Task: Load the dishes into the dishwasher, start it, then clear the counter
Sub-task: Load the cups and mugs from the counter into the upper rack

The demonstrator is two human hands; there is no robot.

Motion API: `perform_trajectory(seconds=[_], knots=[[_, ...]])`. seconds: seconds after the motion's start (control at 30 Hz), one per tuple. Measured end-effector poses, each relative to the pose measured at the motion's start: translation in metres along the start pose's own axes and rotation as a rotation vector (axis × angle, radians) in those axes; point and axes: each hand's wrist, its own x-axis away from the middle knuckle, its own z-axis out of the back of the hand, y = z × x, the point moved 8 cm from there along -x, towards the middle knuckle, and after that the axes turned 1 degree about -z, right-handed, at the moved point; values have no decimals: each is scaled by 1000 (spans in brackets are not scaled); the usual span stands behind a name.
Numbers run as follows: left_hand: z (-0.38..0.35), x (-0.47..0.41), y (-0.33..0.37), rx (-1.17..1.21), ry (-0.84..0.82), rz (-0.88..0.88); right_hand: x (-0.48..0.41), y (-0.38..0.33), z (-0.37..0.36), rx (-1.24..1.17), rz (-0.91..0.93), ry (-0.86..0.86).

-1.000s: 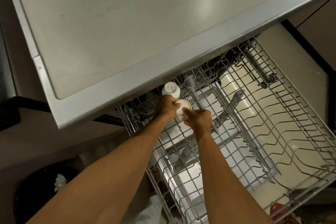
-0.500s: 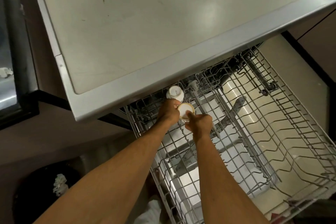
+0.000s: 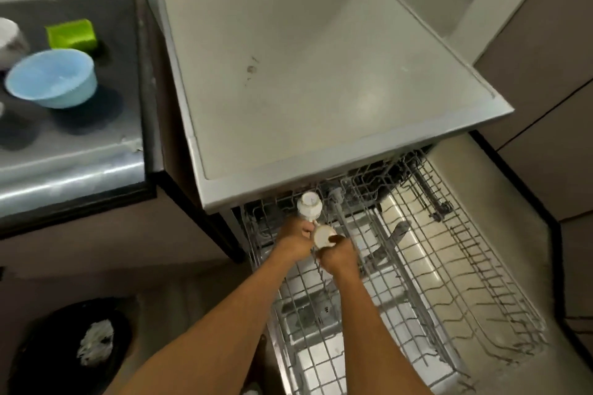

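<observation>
One upturned cup (image 3: 309, 207) sits at the back-left corner of the dishwasher rack (image 3: 465, 282); my left hand (image 3: 295, 240) and right hand (image 3: 338, 255) curl their fingers round a second cup (image 3: 323, 235). The blue bowl (image 3: 53, 77) waits on the worktop (image 3: 80, 144), so I judge loading barely begun.

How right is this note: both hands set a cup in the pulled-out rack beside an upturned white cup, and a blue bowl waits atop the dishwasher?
Not quite: the head view shows the blue bowl on the dark counter left of the dishwasher, not atop it. The rest holds.
</observation>
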Motion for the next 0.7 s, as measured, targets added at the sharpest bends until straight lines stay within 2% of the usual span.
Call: perform_trajectory(seconds=[0.1, 0.33, 0.53, 0.7], knots=[[15, 24, -3, -10, 57, -42, -1, 8, -2, 48, 44, -9], [42, 79, -12, 77, 135, 30, 65, -27, -7, 125, 141, -127], [125, 158, -18, 211, 305, 64, 147, -79, -40, 232, 274, -217], [216, 222, -49, 229, 465, 74, 208, -117, -111, 247, 351, -330]])
